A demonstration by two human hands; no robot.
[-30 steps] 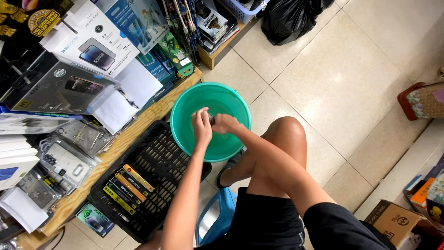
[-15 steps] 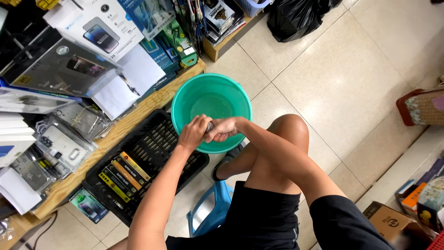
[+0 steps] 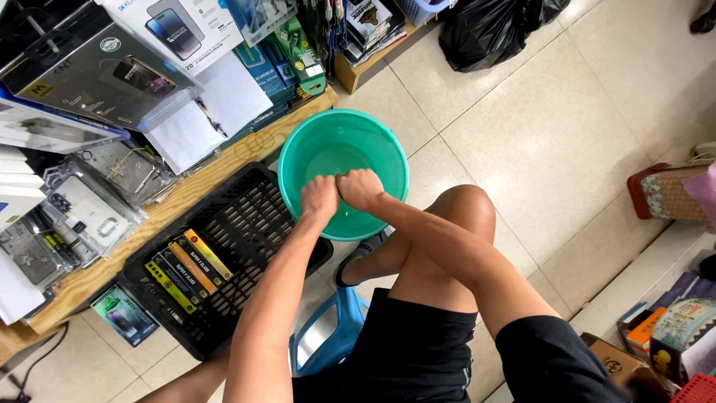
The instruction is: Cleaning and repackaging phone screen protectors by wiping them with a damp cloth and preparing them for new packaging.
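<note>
A round green bucket (image 3: 339,145) stands on the tiled floor in front of my knees. Both my hands are over its near side, closed into fists and pressed knuckle to knuckle. My left hand (image 3: 319,200) is on the left and my right hand (image 3: 361,188) is just right of it and slightly higher. Whatever lies between the fingers is hidden. A little water glints at the bottom of the bucket near its front wall. I sit on a low blue stool (image 3: 335,336) with my right knee (image 3: 466,213) raised beside the bucket.
A black plastic crate (image 3: 246,216) holding several flat boxes (image 3: 186,265) touches the bucket's left side. Behind it runs a low wooden shelf (image 3: 224,160) stacked with packaged phone accessories (image 3: 97,67). A black bag (image 3: 485,30) lies at the back. Cartons and a patterned box (image 3: 667,194) line the right.
My hands have come together from an open, fingers-down pose over the bucket into two tight fists side by side. The view has shifted slightly closer.
</note>
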